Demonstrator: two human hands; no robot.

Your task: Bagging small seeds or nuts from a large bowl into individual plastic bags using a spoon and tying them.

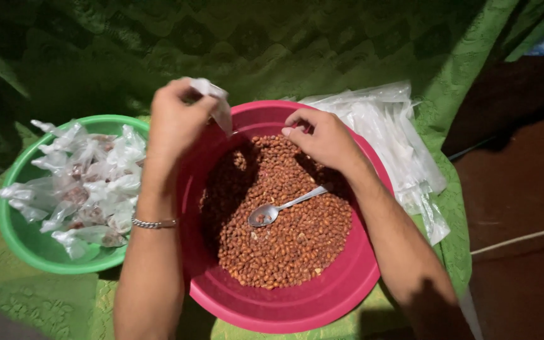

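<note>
Sitting at the far left, a green bowl [14,233] holds knotted little bags [83,182] of peanuts. The left hand [174,123], with a bracelet [153,223] at the wrist, pinches a small clear bag [216,101] above the pink basin [272,305]. Peanuts [284,233] and a spoon [272,211] lie inside. The right hand [322,138] hovers over them, fingers curled loosely, holding nothing visible. Empty plastic bags [391,138] pile rightward.

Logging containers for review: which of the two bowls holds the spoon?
The pink bowl, filled with loose peanuts; the spoon lies on them. The green bowl holds tied plastic packets.
</note>
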